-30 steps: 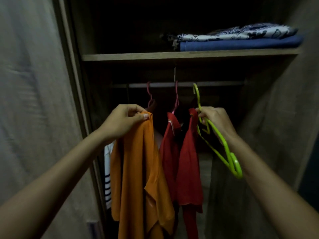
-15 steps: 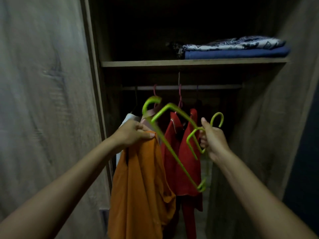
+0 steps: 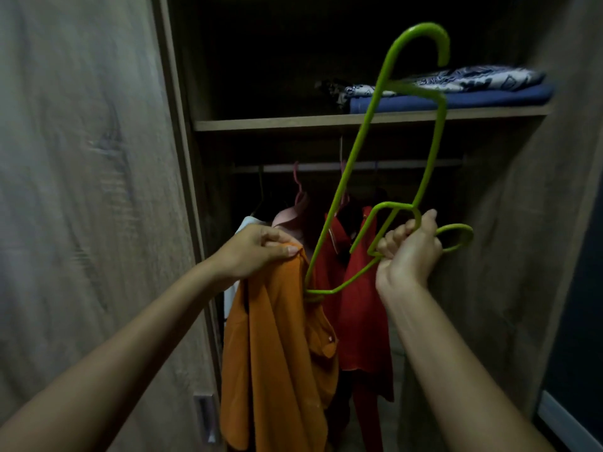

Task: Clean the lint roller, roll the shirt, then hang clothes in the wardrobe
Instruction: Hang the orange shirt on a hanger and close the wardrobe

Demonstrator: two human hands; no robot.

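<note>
My left hand [image 3: 256, 249] pinches the top of an orange shirt [image 3: 277, 353], which hangs down in front of the open wardrobe. In my right hand [image 3: 408, 252] are green plastic hangers [image 3: 375, 125]. One hanger stands tall, hook up near the shelf, and its lower corner touches the orange shirt's collar. A second green hook [image 3: 456, 236] pokes out to the right of my fist. Behind, red garments [image 3: 362, 305] hang on the wardrobe rail [image 3: 408, 164].
The wardrobe door [image 3: 91, 190] stands open at the left. A shelf [image 3: 293, 123] above the rail carries folded blue and patterned cloth [image 3: 456, 93]. A pink and a white garment hang at the rail's left. The wardrobe's right side panel [image 3: 522, 256] is close to my right hand.
My right hand took the green hangers off the rail, pulled them toward me and swung one upright. Its lower corner now meets the orange shirt. My left hand lowered the shirt slightly.
</note>
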